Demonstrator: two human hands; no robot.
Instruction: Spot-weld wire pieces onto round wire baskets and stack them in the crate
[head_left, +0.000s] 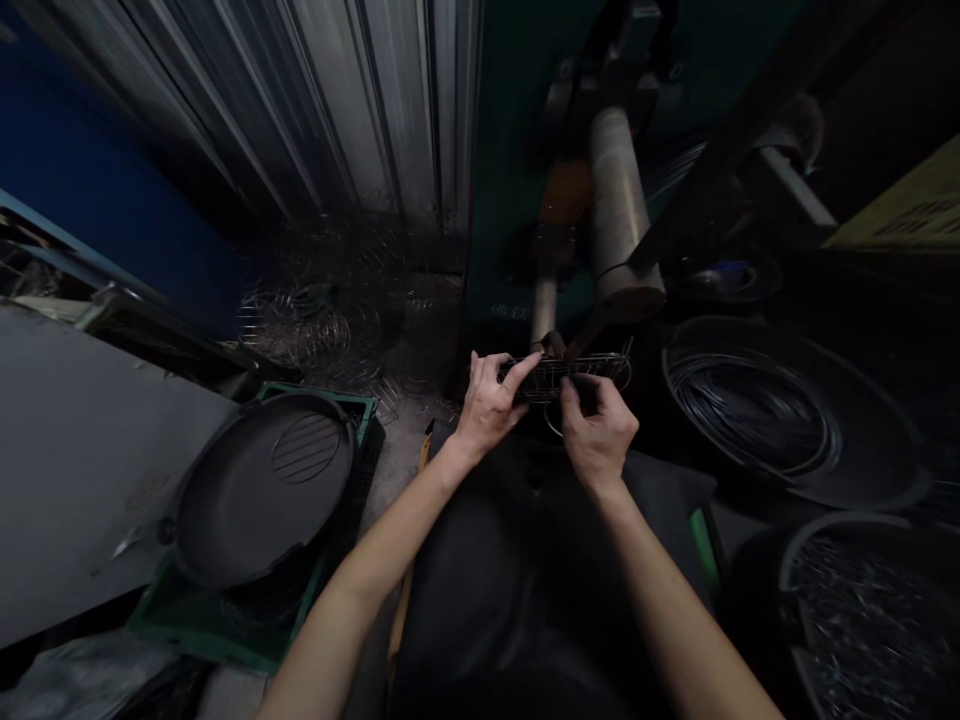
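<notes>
In front of me a wire frame (616, 370) of thin metal rods is held on edge under the machine's arms. My left hand (491, 400) grips its left end, the index finger stretched along the top. The thumb and fingers of my right hand (600, 425) are closed at its front, right of the middle; whether they also pinch a smaller piece is hidden. A curved wire (553, 422) shows below the frame between my hands. Just above, the narrow rod (544, 310) of the machine comes down close to the frame, beside a thick metal cylinder (622, 210).
At left, a black round tray (247, 500) with a round wire grid (304, 447) rests on a green crate (367, 408). Wire rings (315, 330) litter the floor. At right stand a basin with wire hoops (750, 410) and a tub of small metal pieces (870, 620).
</notes>
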